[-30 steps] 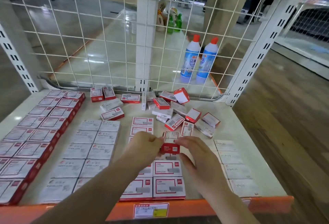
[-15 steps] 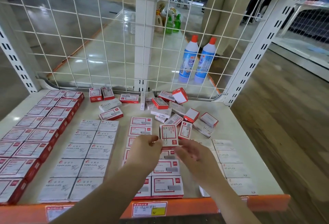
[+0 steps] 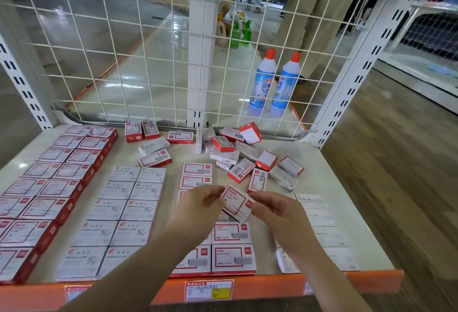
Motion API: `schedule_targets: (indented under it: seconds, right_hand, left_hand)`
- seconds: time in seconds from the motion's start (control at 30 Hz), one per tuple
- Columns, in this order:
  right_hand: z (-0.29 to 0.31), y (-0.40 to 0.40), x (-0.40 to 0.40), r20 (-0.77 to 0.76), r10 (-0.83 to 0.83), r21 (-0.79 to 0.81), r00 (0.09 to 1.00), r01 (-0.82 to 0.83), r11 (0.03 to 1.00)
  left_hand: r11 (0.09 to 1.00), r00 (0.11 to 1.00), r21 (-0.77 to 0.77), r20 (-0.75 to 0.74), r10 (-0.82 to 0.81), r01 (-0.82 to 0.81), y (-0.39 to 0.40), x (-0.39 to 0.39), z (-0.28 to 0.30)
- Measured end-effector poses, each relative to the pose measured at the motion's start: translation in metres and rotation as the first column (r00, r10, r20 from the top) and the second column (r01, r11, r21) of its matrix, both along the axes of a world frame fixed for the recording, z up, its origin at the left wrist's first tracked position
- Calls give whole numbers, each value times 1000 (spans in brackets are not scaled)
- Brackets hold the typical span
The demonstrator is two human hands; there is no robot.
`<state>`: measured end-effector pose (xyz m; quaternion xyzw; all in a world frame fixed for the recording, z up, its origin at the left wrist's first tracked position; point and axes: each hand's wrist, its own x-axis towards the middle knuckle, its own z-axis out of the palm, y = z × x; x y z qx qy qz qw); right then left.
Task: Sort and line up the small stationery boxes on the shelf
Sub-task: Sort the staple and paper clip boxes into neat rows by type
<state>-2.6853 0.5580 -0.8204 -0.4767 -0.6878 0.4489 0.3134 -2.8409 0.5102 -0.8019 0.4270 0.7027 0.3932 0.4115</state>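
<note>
Both hands hold one small red-and-white box (image 3: 236,202) tilted above the middle rows. My left hand (image 3: 198,206) pinches its left edge and my right hand (image 3: 277,212) pinches its right edge. On the white shelf (image 3: 319,163) lie lined-up rows: red boxes (image 3: 59,182) at the left, white paper clip boxes (image 3: 124,210) beside them, red-framed staple boxes (image 3: 231,254) in the middle, white staples boxes (image 3: 322,227) at the right. A loose pile of mixed boxes (image 3: 238,153) lies at the back.
A white wire grid (image 3: 124,51) closes the shelf's back, with slotted uprights (image 3: 347,88) at the corners. Two blue bottles (image 3: 272,83) stand behind the grid. An orange front edge (image 3: 272,287) carries price labels. Wooden floor lies to the right.
The box held in both hands has turned from upright on its edge to face up and tilted, and has come slightly nearer to me.
</note>
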Motion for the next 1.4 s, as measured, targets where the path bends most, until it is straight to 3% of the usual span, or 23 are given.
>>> schedule_targets:
  seconds: [0.27, 0.43, 0.57, 0.8, 1.2, 1.4]
  right_hand:
    - [2, 8, 5, -44, -53, 1, 998, 53, 999]
    - [6, 2, 6, -53, 88, -34, 995, -90, 995]
    - [6, -1, 2, -59, 133, -25, 989, -135, 991]
    - [-5, 0, -4, 184, 93, 113, 979, -115, 987]
    - [-9, -2, -5, 217, 73, 147, 973, -107, 983]
    - [-2, -1, -8, 216, 79, 107, 973, -104, 989]
  left_hand:
    - [1000, 999, -22, -32, -13, 12, -11, 12, -7]
    - [998, 998, 5, 15, 55, -55, -9, 8, -13]
    - [999, 998, 12, -33, 51, -50, -8, 2, -18]
    - [1000, 999, -3, -32, 20, -20, -8, -4, -23]
    - [1000, 998, 5, -68, -11, 11, -10, -6, -21]
    - [999, 963, 9, -268, -44, 48, -13, -16, -15]
